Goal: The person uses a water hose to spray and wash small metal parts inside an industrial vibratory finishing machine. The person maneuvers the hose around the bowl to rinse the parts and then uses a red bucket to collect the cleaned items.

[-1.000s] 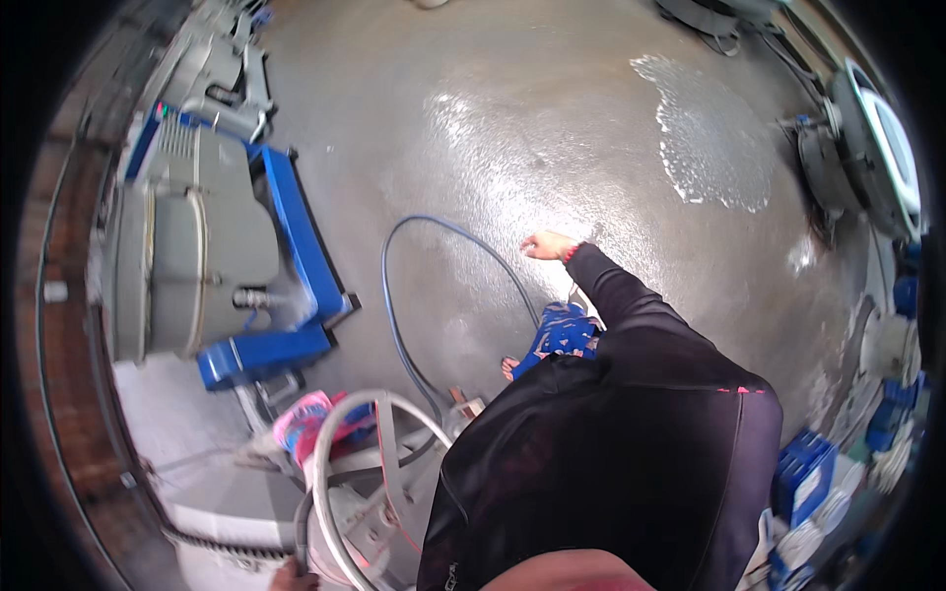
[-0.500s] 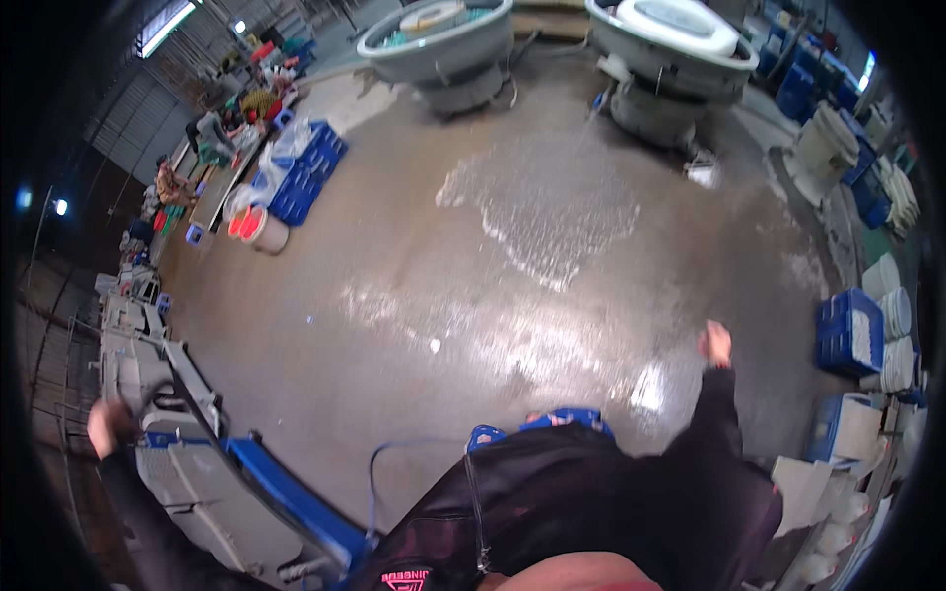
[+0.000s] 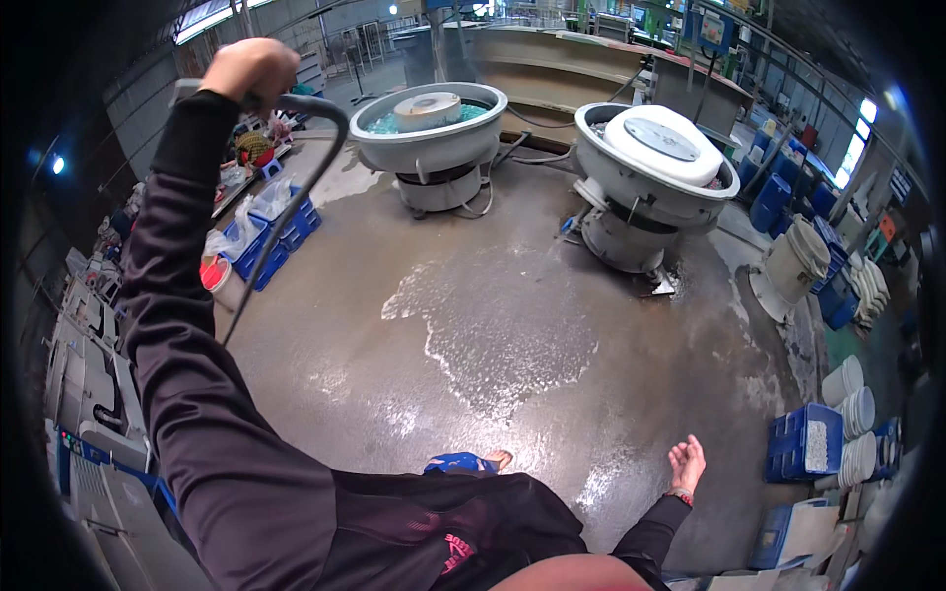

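My left hand (image 3: 253,74) is raised high at the upper left, its fingers wrapped round a dark grey hose (image 3: 299,200). From that grip the hose arcs to the right, then hangs down behind my sleeve; its lower part is hidden. A short piece juts out left of the fist. Low on the right, my right hand (image 3: 687,463) hangs over the wet floor (image 3: 532,295) with fingers apart and nothing in it. Ahead stand two round grey tub machines: one (image 3: 426,153) holds greenish material, the other (image 3: 641,207) carries a white ring on top.
Blue crates (image 3: 271,246) with plastic bags and a bucket (image 3: 223,281) with red contents stand at the left. Grey machines (image 3: 84,345) line the left edge. On the right are a blue crate (image 3: 788,443), stacked white buckets (image 3: 859,409) and blue barrels (image 3: 774,202).
My left hand has risen from beside the grey machine at lower left to the upper left, lifting the hose. My right hand sits lower in view. The view has tilted up toward the tubs.
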`<action>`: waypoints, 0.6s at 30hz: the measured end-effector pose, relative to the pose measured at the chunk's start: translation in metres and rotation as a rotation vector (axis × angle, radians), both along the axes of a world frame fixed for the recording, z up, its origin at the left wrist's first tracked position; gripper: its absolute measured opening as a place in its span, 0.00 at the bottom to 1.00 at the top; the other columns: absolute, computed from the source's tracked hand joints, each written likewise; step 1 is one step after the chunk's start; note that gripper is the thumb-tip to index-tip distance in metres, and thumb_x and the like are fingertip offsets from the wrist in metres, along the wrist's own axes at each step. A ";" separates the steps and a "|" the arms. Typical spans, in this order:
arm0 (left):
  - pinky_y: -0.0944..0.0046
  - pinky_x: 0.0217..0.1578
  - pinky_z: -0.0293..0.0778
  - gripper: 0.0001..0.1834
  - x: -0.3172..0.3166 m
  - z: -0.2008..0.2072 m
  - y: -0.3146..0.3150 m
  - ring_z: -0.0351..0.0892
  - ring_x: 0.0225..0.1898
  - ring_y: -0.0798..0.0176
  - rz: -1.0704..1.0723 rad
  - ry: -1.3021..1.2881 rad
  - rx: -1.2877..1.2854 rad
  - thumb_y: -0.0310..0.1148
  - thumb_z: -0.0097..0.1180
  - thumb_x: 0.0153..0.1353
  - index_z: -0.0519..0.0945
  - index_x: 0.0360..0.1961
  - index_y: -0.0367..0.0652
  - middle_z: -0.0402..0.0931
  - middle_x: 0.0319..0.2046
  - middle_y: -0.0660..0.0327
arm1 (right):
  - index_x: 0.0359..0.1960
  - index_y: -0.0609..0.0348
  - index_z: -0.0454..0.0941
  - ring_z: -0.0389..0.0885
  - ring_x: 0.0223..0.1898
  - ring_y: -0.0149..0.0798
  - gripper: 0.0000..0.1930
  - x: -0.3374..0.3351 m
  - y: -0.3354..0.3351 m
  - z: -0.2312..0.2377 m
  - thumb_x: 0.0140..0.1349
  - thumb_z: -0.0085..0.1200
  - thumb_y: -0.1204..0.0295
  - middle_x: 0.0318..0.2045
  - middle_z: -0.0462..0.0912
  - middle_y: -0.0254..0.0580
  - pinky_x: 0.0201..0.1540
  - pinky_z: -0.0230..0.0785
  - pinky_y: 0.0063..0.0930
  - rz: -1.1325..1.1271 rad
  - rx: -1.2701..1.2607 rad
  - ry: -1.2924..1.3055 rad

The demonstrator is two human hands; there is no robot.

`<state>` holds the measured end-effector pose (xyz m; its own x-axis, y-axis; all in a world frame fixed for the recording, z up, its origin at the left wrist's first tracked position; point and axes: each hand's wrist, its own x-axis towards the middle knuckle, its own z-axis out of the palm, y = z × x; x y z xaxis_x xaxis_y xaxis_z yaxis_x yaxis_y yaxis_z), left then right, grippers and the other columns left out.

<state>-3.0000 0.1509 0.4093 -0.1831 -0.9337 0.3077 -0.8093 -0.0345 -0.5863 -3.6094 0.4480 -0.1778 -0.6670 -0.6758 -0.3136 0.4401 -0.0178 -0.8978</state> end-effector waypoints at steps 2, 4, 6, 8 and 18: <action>0.62 0.23 0.74 0.18 -0.058 0.002 -0.028 0.78 0.23 0.58 0.157 0.012 0.262 0.26 0.66 0.25 0.80 0.26 0.45 0.78 0.23 0.57 | 0.46 0.55 0.70 0.73 0.29 0.32 0.14 -0.008 -0.001 -0.010 0.59 0.46 0.67 0.28 0.74 0.34 0.34 0.68 0.30 0.088 0.103 -0.004; 0.62 0.25 0.73 0.18 -0.088 -0.026 -0.050 0.79 0.27 0.60 -0.097 -0.182 0.188 0.28 0.64 0.29 0.80 0.29 0.46 0.78 0.24 0.61 | 0.38 0.55 0.72 0.71 0.21 0.31 0.11 -0.008 0.009 -0.044 0.58 0.46 0.64 0.22 0.73 0.34 0.25 0.68 0.25 -0.027 0.170 -0.135; 0.61 0.25 0.72 0.16 -0.125 -0.070 -0.105 0.78 0.26 0.58 -0.153 -0.228 0.225 0.31 0.64 0.30 0.79 0.27 0.49 0.76 0.23 0.61 | 0.24 0.54 0.68 0.70 0.18 0.34 0.11 -0.028 0.063 -0.113 0.56 0.48 0.61 0.17 0.71 0.36 0.18 0.66 0.27 -0.036 0.258 -0.340; 0.61 0.21 0.72 0.12 -0.162 -0.132 -0.171 0.76 0.23 0.58 -0.599 -0.192 0.265 0.33 0.61 0.30 0.78 0.23 0.50 0.75 0.21 0.61 | 0.17 0.55 0.67 0.66 0.11 0.35 0.16 -0.029 0.141 -0.172 0.57 0.43 0.58 0.11 0.67 0.37 0.12 0.61 0.28 -0.092 0.528 -0.455; 0.65 0.25 0.72 0.06 -0.533 -0.232 -0.252 0.76 0.27 0.63 -0.820 -0.222 0.753 0.29 0.52 0.44 0.78 0.26 0.45 0.76 0.25 0.63 | 0.44 0.50 0.64 0.72 0.35 0.40 0.19 -0.214 0.231 -0.152 0.57 0.44 0.54 0.35 0.72 0.43 0.32 0.65 0.31 -0.167 0.846 -0.201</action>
